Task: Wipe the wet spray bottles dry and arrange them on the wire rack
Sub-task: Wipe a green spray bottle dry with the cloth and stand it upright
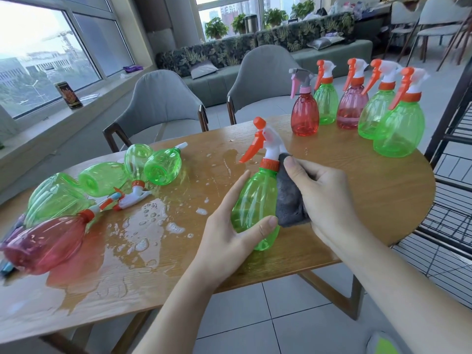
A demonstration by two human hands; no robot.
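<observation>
My left hand [229, 226] grips a green spray bottle [252, 200] with an orange trigger, held tilted above the wooden table [357, 200]. My right hand [324, 195] holds a grey cloth [288, 195] pressed against the bottle's right side, thumb near the neck. Several wet bottles lie on their sides at the left: green ones [102, 177] and a red one [43, 246]. Several bottles stand upright at the table's far right, among them a red one [305, 113] and a large green one [398, 129]. The black wire rack [452, 221] stands at the right edge.
Water puddles and foam [153, 221] cover the table's left and middle. Two grey chairs [158, 106] stand behind the table. A sofa and potted plants lie further back, windows at the left. Tiled floor shows below the table's near edge.
</observation>
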